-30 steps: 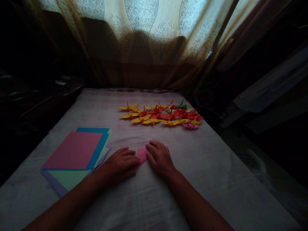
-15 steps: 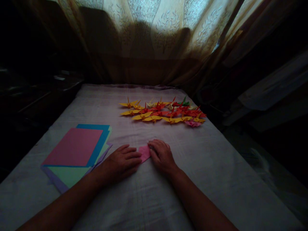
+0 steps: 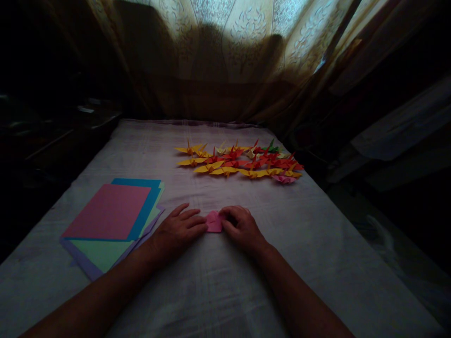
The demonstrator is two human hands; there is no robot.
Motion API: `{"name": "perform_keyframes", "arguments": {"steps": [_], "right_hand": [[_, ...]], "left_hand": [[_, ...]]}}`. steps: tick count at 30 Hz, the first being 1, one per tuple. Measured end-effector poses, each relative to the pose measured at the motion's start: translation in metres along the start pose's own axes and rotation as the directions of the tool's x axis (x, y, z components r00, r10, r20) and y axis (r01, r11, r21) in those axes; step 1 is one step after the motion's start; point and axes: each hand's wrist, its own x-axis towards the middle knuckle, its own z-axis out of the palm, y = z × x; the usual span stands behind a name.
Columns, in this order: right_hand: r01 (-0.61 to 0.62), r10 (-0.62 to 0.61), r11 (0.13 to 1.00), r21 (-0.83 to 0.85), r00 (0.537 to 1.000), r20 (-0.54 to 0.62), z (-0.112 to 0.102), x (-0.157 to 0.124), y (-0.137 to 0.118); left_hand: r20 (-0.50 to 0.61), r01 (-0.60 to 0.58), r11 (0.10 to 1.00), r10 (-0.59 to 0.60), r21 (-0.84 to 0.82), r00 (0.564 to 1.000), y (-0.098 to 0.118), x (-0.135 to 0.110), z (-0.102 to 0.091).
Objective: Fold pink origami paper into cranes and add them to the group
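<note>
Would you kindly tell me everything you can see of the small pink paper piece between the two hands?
The pink paper piece is small, matte and folded, with a faint crease showing. It lies flat on the pale cloth. The left hand rests its fingertips on the left edge; the right hand, fingers curled, meets the right edge.

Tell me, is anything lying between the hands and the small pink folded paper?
Nothing visible is. The left hand and the right hand both touch the pink folded paper, one at each side. The stack of coloured sheets lies off to the left, the paper cranes farther back.
</note>
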Motion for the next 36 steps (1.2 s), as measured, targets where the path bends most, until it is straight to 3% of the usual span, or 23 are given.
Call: {"name": "perform_keyframes", "arguments": {"steps": [5,11,15,18,23,29,36], "right_hand": [[0.178,-0.170,0.983,-0.049,0.976,0.137,-0.010,-0.003,0.003],[0.399,-0.397,0.868,-0.297,0.915,0.068,-0.004,-0.002,-0.009],[0.475,-0.506,0.811,-0.342,0.863,-0.002,0.004,-0.004,-0.020],[0.490,-0.512,0.828,-0.272,0.859,-0.014,0.010,-0.006,-0.022],[0.464,-0.454,0.873,-0.152,0.886,0.096,0.007,-0.004,-0.007],[0.456,-0.442,0.877,-0.153,0.889,0.117,0.001,-0.001,0.007],[0.372,-0.361,0.911,-0.178,0.928,0.090,0.011,-0.002,-0.005]], "left_hand": [[0.002,-0.020,0.996,0.020,0.084,1.000,-0.012,-0.001,0.001],[-0.048,0.007,0.997,-0.003,0.078,0.999,-0.004,0.008,-0.001],[-0.031,0.092,0.996,-0.091,0.015,0.995,0.013,0.010,-0.005],[-0.024,0.122,0.992,-0.123,-0.033,0.992,0.021,0.007,-0.008],[-0.007,0.125,0.991,-0.126,-0.050,0.992,0.018,0.003,-0.008],[0.004,0.094,0.989,-0.094,-0.112,0.996,0.010,-0.001,-0.003],[0.014,0.166,0.981,-0.165,-0.105,0.986,0.016,0.000,-0.008]]}}
